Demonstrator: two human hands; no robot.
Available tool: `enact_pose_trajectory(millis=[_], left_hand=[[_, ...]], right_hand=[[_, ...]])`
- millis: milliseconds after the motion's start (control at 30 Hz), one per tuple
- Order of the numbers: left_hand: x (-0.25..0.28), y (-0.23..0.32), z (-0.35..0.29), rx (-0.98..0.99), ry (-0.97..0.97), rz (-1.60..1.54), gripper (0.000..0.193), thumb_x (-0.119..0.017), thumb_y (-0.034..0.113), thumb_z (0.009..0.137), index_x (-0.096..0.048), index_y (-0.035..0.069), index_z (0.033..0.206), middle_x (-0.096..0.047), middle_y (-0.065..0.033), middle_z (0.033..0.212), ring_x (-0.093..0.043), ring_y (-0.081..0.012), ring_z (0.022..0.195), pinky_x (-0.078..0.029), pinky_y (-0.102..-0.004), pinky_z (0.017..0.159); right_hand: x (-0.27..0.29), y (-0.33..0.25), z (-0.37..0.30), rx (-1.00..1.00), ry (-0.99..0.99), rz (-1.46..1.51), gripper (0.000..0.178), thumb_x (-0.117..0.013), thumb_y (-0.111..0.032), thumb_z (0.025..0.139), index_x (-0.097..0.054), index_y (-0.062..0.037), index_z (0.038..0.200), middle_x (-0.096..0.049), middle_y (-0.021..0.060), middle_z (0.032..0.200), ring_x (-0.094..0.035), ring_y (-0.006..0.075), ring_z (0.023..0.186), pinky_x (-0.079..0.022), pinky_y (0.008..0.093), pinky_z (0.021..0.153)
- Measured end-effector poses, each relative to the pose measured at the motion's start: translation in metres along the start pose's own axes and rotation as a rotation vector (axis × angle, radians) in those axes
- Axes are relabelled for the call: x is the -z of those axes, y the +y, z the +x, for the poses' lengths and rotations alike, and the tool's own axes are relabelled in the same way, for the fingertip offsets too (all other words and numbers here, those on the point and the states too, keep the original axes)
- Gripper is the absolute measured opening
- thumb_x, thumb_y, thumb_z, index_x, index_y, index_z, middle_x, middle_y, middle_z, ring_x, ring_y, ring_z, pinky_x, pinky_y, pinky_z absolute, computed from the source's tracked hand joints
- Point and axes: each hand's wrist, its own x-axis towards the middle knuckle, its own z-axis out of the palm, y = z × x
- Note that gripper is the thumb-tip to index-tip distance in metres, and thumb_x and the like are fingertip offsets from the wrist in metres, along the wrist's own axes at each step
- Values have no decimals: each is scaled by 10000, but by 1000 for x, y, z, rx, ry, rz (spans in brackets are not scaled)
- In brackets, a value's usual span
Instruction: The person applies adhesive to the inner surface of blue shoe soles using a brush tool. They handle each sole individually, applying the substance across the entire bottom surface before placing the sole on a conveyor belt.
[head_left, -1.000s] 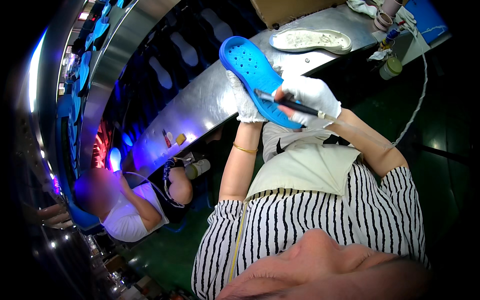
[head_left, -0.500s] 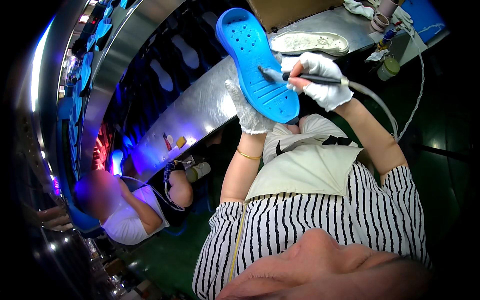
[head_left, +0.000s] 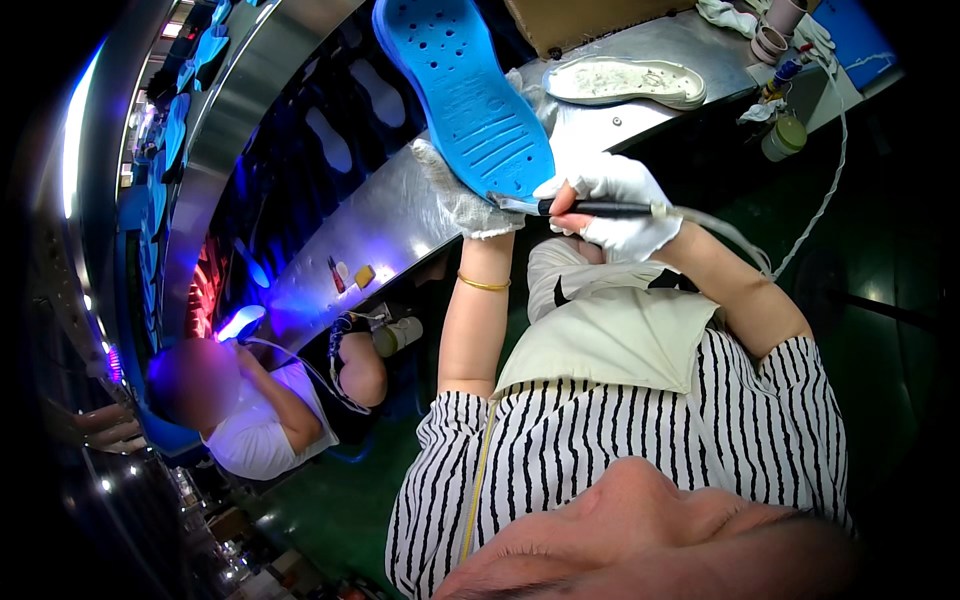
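Note:
A bright blue shoe sole (head_left: 476, 120), with holes at its far part and ridges nearer me, is held up tilted above the bench edge. My left hand (head_left: 462, 198), in a pale grey glove, grips it from below and along its left edge; some of the fingers are hidden behind the sole. In my right hand (head_left: 622, 200), gloved in white with bare fingertips, is a brush (head_left: 600, 208) with a black handle and a hose at its back end. The bristles touch the sole's near end.
A white sole (head_left: 628, 82) lies on the metal bench (head_left: 400, 215), beside a cardboard box (head_left: 580, 20). At the right hang a hose and a greenish jar (head_left: 784, 138). Further left, a co-worker (head_left: 275, 420) in white sits by the line, near a yellow block (head_left: 365, 274).
The blue sole has moved left and away from me with my left hand. My right hand has shifted slightly left and nearer, taking the brush from the sole's middle to its near end.

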Motion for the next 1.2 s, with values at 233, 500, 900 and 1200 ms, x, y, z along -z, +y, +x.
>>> enact_pose_trajectory(millis=[233, 500, 900, 1200], left_hand=[[-9, 6, 5, 60, -62, -21, 760, -411, 630, 854, -340, 86, 1380, -428, -159, 1352, -472, -322, 1185, -405, -460, 990], [3, 13, 15, 138, -32, -44, 723, -415, 610, 866, -395, 68, 1343, -489, -142, 1303, -517, -297, 1148, -438, -459, 959], [-15, 34, 30, 262, -1, 7, 749, -417, 602, 862, -394, 28, 1342, -447, -265, 1299, -507, -367, 1147, -465, -470, 926], [-21, 28, 55, 606, 90, 313, 491, -492, 412, 914, -562, -31, 1114, -640, -190, 966, -663, -261, 792, -571, -358, 697]], right_hand=[[16, 6, 5, -51, -22, 86, 98, -664, 54, 741, -624, -7, 807, -648, 101, 880, -609, 142, 765, -501, 266, 723], [23, 8, 7, -164, -49, 209, 130, -639, 59, 734, -621, -3, 846, -639, 61, 783, -600, 116, 747, -501, 249, 709], [27, -6, 22, 215, -7, -70, 178, -682, 65, 675, -574, -43, 767, -616, 76, 853, -594, 169, 776, -477, 278, 684], [34, 13, 36, 80, -226, -118, 137, -618, 62, 642, -610, -40, 733, -622, 72, 796, -601, 180, 754, -484, 301, 658]])
